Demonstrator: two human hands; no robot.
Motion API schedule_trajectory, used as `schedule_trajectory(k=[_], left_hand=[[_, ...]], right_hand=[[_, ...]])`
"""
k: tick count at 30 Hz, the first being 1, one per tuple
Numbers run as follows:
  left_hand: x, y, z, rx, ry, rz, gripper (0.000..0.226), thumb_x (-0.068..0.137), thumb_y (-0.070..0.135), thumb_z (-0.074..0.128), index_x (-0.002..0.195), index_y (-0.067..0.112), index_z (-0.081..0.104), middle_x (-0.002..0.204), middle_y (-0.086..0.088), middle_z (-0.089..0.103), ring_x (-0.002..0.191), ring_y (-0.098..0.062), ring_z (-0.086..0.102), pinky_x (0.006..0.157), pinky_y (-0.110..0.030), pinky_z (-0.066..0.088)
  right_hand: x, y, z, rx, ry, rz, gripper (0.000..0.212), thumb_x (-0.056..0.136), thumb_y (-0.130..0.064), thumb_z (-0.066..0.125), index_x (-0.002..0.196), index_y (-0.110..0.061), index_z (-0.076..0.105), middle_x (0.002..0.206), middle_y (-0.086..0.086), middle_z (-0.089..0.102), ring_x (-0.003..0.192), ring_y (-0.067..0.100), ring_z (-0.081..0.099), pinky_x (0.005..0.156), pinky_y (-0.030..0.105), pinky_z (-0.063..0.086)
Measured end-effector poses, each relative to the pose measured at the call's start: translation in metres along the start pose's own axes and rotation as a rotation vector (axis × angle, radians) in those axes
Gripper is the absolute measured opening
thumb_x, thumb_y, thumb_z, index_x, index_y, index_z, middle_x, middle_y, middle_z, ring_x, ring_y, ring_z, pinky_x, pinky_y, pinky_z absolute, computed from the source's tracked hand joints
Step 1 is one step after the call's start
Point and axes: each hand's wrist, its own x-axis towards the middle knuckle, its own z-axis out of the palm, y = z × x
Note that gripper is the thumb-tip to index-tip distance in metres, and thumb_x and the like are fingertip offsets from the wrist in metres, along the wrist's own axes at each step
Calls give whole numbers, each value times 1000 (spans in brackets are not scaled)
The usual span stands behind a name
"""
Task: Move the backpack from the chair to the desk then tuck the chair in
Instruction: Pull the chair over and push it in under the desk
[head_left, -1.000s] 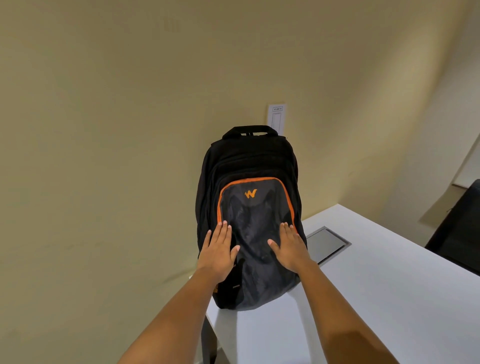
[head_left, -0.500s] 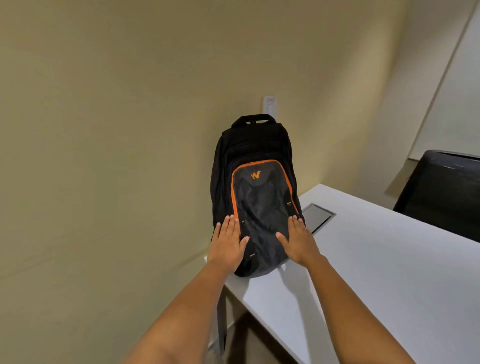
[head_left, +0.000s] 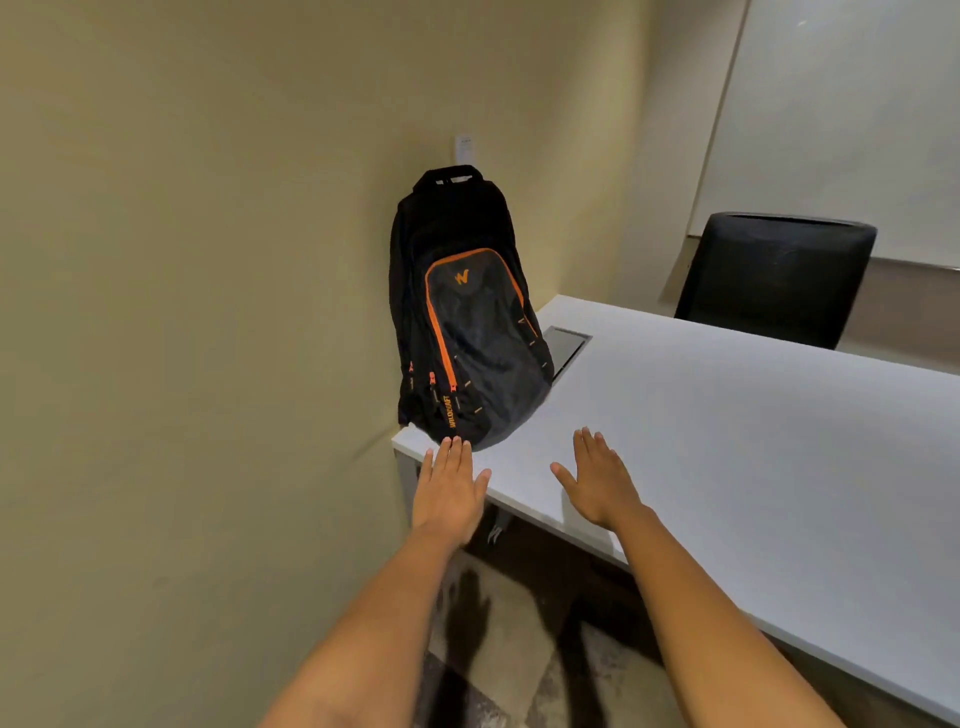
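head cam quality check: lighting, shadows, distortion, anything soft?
Head view: dim, warm indoor light, no glare; wide-angle bend shows in the desk edge and wall lines; forearm shadows fall on the floor below the left hand and right hand; backpack lettering reads slightly soft.

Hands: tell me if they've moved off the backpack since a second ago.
Yes. Both hands have pulled back from the backpack toward the desk's near edge; left fingertips barely reach its base.

Ahead of my flat left hand (head_left: 451, 491), the black, orange-trimmed fabric backpack (head_left: 467, 322) hides part of the grey recessed desk hatch (head_left: 567, 347). Beyond my right hand (head_left: 602, 480), the white desktop (head_left: 727, 441) hides the black mesh chair (head_left: 774, 278) below its backrest.
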Motion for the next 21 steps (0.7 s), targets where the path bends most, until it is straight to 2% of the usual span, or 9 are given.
schedule_trajectory(k=[10,21], left_hand=[[-80,60,10,-23,-8,66,58,100,40,14,148,8,9,158,-7,9,145,-19,0,117,-36,-3],[-212,170,20,-79,43,67,58,100,40,16,147,6,16,157,-10,17,145,-21,7,118,-37,2]], right_hand=[[-105,48,-3,20,-36,58,69,100,-48,22,153,-11,-2,162,7,-6,149,24,-7,122,37,0],[-260,140,-21,-1,-24,63,71,99,-48,26,153,-9,1,162,8,-1,149,23,-3,121,37,3]])
